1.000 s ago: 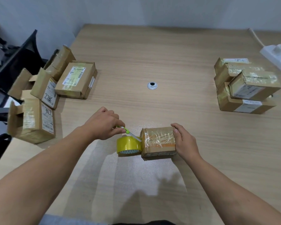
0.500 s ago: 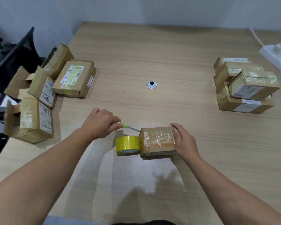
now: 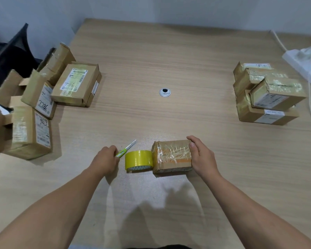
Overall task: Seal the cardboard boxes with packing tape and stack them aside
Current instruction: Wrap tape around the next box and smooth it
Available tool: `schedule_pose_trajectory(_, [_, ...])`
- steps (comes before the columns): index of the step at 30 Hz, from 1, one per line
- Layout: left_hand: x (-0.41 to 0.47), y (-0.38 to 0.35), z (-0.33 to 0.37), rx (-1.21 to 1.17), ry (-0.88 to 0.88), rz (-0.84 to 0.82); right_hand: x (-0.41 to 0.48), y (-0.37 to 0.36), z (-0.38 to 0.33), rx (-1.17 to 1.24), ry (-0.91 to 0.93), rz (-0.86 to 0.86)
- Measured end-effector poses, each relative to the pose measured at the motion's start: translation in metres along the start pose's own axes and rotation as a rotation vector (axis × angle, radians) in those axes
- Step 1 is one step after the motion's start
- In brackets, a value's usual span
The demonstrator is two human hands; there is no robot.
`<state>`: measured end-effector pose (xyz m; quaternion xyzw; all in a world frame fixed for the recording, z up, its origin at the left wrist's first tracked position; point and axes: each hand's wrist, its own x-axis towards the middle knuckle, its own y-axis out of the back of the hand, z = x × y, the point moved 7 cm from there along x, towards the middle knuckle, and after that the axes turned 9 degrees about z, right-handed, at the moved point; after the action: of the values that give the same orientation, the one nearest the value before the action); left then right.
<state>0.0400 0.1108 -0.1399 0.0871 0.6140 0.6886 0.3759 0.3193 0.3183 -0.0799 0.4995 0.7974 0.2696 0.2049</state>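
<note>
One small cardboard box [image 3: 171, 155] sat near the front of the table [image 3: 169, 60], glossy tape across its top, the yellow tape roll [image 3: 139, 159] touching its left side. Sealing looked nearly done, with the cut in hand; next the box would need freeing from the roll and carrying to the stack [image 3: 269, 97] on the right. The left hand [image 3: 104, 159] gripped a green cutter [image 3: 127, 148], blade out; the right hand [image 3: 201, 157] curled over the box's right end.
</note>
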Motion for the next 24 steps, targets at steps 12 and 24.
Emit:
schedule_pose_trajectory(12, [-0.001,0.017,0.015,-0.146,0.018,0.2,0.0,0.0,-0.002,0.001,0.006,0.012])
schedule_pose_trajectory(24, [-0.02,0.041,0.118,-0.423,-0.242,-0.464,-0.002,0.0,-0.003,0.017,0.0,-0.005])
